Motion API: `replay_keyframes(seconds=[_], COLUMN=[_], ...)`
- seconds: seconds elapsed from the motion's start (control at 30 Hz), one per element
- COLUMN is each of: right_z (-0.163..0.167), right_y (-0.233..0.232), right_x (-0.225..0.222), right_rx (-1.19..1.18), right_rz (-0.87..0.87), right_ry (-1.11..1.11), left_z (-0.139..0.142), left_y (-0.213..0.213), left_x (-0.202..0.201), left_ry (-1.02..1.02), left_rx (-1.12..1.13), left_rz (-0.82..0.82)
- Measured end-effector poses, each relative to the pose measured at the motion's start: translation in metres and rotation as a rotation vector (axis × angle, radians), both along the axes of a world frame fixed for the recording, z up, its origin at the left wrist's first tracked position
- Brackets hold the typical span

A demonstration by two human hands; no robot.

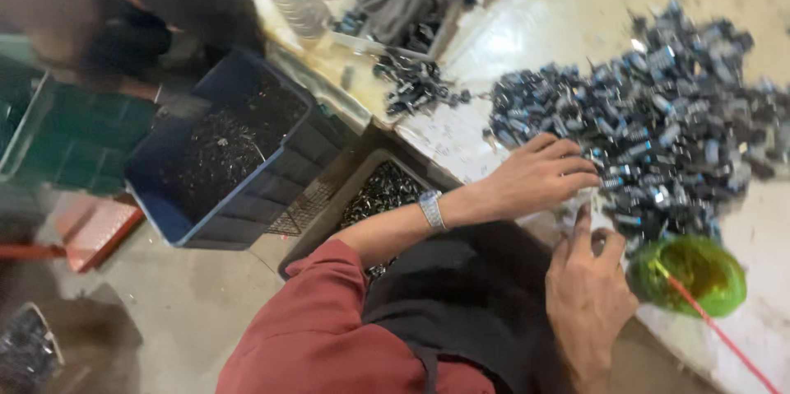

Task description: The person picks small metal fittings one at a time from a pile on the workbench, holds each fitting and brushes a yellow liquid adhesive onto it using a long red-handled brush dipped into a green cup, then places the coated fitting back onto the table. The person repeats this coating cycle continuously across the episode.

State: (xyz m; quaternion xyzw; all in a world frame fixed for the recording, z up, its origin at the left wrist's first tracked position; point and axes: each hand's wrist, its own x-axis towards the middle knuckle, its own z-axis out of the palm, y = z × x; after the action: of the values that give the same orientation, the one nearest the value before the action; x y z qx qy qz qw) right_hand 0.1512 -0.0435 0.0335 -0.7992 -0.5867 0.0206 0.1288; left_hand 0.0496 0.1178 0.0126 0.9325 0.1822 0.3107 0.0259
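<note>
Left hand (539,176) fingers spread, flat on edge of small dark parts pile (658,122), centre-right of frame. Right hand (586,291) grip: cannot tell. Parts likely light, rigid, loose; pinch singly by body.

A pale, scuffed worktable (568,7) carries a broad heap of small dark and blue parts (658,114) across its right half. A smaller clump of the same parts (415,85) lies near its left edge. A green bowl-like thing (695,275) with a red strand across it rests at the near edge
</note>
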Motion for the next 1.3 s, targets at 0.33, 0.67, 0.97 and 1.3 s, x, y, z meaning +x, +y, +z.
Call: replay_keyframes(seconds=[0.33, 0.67, 0.97, 1.3], right_z=[-0.014, -0.033, -0.044, -0.045], right_y=[0.001, -0.006, -0.001, -0.011], right_x=[-0.001, 0.001, 0.006, 0.008], right_rx=[0.154, 0.433, 0.364, 0.455], right_rz=[-0.01, 0.064, -0.007, -0.085], right_ry=[-0.031, 0.104, 0.114, 0.38], left_z=[-0.011, -0.036, -0.046, -0.037], left_y=[-0.011, -0.026, -0.03, -0.02], left_x=[-0.022, -0.091, -0.105, -0.078], left_ry=[-0.832, -0.6, -0.443, -0.17], left_rx=[-1.05, -0.63, -0.514, -0.183], left_rz=[-0.055, 0.246, 0.344, 0.534])
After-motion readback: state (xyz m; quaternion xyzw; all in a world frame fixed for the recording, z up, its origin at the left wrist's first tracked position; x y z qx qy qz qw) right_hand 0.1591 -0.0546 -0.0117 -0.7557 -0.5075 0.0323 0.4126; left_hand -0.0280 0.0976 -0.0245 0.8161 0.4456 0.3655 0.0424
